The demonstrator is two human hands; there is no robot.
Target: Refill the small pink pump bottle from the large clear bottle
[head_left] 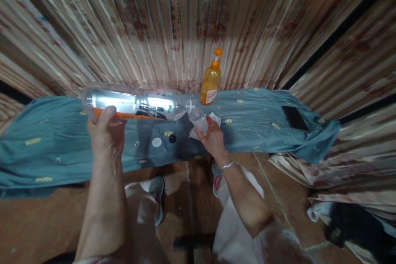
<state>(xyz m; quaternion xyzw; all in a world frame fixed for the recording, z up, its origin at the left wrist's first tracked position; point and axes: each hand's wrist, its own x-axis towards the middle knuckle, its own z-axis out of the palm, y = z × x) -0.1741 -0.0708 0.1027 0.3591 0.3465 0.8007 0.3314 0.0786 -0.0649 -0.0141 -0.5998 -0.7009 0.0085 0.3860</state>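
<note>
My left hand (103,134) is closed around a large clear plastic bottle (136,105) and holds it on its side, neck pointing right. The bottle's mouth tips down over a small clear cup (201,123) that my right hand (212,138) grips on the teal cloth (262,119). A white tissue (215,119) lies under and behind the cup. On the cloth below the bottle lie a white cap (156,142) and a small black cap (172,138).
An orange bottle with a pump top (210,80) stands at the back of the cloth. A black phone (294,118) lies on the cloth at the right. Striped curtain fabric hangs behind. My shoes and the brown tiled floor are below.
</note>
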